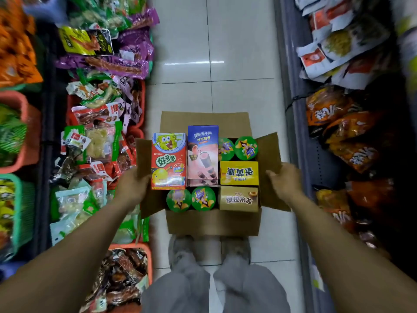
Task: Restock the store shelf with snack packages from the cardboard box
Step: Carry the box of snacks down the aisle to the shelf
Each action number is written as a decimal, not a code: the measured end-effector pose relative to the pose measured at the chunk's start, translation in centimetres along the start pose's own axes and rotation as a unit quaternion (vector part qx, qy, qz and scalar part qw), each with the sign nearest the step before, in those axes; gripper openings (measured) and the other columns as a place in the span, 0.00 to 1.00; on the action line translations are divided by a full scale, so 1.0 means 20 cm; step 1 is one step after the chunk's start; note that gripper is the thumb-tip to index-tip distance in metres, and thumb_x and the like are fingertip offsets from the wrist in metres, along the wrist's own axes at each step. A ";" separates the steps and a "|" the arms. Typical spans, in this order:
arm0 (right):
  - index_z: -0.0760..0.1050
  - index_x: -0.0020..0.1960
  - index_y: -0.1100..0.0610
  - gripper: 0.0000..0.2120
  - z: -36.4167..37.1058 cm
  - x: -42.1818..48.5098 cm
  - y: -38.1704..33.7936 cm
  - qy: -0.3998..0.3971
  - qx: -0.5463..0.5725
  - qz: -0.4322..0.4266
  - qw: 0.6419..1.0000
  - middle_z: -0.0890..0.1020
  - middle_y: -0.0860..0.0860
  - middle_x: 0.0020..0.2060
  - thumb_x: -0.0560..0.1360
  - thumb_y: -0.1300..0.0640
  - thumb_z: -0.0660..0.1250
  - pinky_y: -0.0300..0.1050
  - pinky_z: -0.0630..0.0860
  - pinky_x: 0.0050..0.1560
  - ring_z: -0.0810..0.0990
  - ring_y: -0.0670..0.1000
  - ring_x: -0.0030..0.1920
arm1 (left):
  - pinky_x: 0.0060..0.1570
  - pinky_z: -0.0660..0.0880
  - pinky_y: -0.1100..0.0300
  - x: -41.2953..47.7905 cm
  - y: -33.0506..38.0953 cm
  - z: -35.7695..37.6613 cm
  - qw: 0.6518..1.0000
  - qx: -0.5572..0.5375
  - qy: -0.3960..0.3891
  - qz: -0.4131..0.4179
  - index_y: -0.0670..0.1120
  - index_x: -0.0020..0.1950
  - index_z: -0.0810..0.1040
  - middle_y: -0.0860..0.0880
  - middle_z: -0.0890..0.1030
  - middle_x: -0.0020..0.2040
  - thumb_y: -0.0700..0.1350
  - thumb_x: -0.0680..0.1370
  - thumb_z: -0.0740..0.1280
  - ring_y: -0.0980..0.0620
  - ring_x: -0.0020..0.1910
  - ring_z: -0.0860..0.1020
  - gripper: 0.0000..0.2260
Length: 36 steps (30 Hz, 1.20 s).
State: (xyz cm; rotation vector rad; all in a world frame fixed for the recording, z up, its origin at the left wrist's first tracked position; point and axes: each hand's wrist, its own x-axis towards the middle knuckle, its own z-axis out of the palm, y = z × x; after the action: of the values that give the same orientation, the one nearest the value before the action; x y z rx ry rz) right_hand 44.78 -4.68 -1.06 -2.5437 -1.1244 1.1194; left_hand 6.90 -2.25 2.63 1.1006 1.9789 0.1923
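A cardboard box (212,222) sits on the tiled floor (237,64) beside the store shelf (97,132), packed full of snack packages (168,161). The left hand (133,184) grips its left flap (143,154) and the right hand (285,180) grips its right flap (269,150), holding them apart. Restocking looks barely begun, with nothing lifted out yet.
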 end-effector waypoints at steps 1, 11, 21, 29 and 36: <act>0.79 0.40 0.57 0.09 -0.02 -0.05 0.01 0.000 0.009 0.002 1.000 0.84 0.55 0.37 0.76 0.55 0.71 0.56 0.82 0.40 0.83 0.59 0.38 | 0.46 0.75 0.53 -0.04 0.03 -0.05 1.000 0.007 0.002 0.005 0.44 0.59 0.81 0.44 0.83 0.51 0.40 0.79 0.67 0.44 0.47 0.80 0.10; 0.82 0.46 0.66 0.09 -0.49 -1.17 0.06 0.087 0.099 0.086 0.987 0.84 0.65 0.44 0.76 0.59 0.70 0.49 0.70 0.41 0.82 0.65 0.47 | 0.39 0.71 0.56 -0.78 0.48 -0.57 0.981 0.154 -0.050 0.103 0.42 0.55 0.82 0.46 0.84 0.47 0.41 0.80 0.66 0.46 0.43 0.81 0.07; 0.81 0.47 0.63 0.19 -0.61 -2.33 0.56 0.140 0.122 0.237 0.954 0.83 0.67 0.47 0.79 0.50 0.59 0.51 0.67 0.41 0.81 0.68 0.48 | 0.42 0.76 0.51 -1.68 0.78 -0.62 0.913 0.303 -0.136 0.236 0.41 0.50 0.82 0.36 0.84 0.47 0.51 0.71 0.62 0.37 0.48 0.82 0.17; 0.80 0.45 0.66 0.15 -0.53 -3.20 1.09 0.187 0.195 0.380 0.885 0.82 0.69 0.45 0.78 0.55 0.62 0.54 0.72 0.44 0.80 0.69 0.47 | 0.39 0.64 0.58 -2.47 0.65 -0.26 0.838 0.395 -0.188 0.326 0.40 0.52 0.82 0.33 0.83 0.51 0.37 0.77 0.63 0.35 0.53 0.80 0.09; 0.76 0.39 0.62 0.13 -0.35 -3.84 1.39 0.237 0.310 0.502 0.772 0.82 0.69 0.43 0.79 0.56 0.61 0.48 0.65 0.39 0.76 0.65 0.40 | 0.38 0.65 0.58 -2.93 0.47 0.08 0.732 0.466 -0.282 0.409 0.42 0.49 0.81 0.37 0.84 0.49 0.37 0.76 0.64 0.37 0.49 0.80 0.07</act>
State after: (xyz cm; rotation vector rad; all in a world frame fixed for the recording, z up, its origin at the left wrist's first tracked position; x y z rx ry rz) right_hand 31.59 -76.03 37.14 -2.5094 0.7418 0.6619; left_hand 29.26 -41.47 41.34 2.2954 0.8400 -0.7030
